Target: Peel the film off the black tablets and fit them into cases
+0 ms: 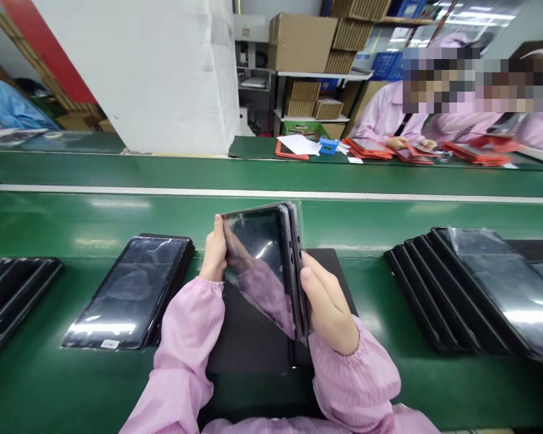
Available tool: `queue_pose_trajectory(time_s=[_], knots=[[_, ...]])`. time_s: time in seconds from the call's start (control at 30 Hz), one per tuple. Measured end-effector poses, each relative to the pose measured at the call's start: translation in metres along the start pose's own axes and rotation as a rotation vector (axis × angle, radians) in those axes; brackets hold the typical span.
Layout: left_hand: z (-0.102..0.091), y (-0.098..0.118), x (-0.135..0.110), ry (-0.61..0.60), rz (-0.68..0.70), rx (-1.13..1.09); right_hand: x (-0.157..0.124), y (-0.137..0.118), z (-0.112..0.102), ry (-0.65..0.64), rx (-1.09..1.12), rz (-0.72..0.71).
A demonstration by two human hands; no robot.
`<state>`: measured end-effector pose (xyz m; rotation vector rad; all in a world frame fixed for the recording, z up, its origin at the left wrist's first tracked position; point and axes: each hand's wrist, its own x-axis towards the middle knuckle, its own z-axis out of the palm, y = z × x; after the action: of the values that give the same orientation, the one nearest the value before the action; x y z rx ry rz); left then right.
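Note:
Two tablets [262,253] in clear film stand tilted together between my hands, the front one's dark screen turned towards me. My left hand [215,250] grips their left edge, thumb on top. On the right, my right hand [328,298] is closed round the edge with ports and the back. Beneath them a flat black case or board [253,340] lies on the green bench. Left of my left arm is a small stack of tablets [129,289], the top one film-covered with a small white label. The back of the held pair is hidden.
A fanned stack of black-cased tablets [452,289] lies at the right, and more dark tablets [18,289] at the far left. Beyond the green bench [72,220], co-workers in pink [389,108] handle red-edged pieces [479,154]. Cardboard boxes [301,42] fill shelves behind.

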<state>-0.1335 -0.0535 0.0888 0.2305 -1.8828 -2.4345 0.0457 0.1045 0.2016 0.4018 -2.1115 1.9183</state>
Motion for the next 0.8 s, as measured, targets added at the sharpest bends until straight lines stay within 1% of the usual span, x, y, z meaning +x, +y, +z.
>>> queue_pose_trajectory(time_s=[0.07,0.13,0.23,0.33,0.6,0.8], knots=[[0.001,-0.002,-0.001,0.064,-0.027,0.025,-0.001,0.000,-0.003,0.073,-0.017,0.025],[0.001,-0.003,0.000,0.100,-0.046,0.049,-0.002,-0.001,-0.005,0.123,-0.042,0.053],[0.001,-0.007,0.002,0.124,-0.060,0.082,-0.002,-0.003,-0.006,0.128,-0.097,0.077],[0.001,-0.011,0.003,0.138,-0.073,0.104,0.000,-0.005,-0.007,0.125,-0.126,0.081],[0.001,-0.008,0.002,0.139,-0.092,0.117,0.004,0.001,-0.008,0.238,-0.170,0.101],[0.002,-0.006,0.001,0.142,-0.095,0.134,0.006,0.005,-0.014,0.258,-0.083,0.141]])
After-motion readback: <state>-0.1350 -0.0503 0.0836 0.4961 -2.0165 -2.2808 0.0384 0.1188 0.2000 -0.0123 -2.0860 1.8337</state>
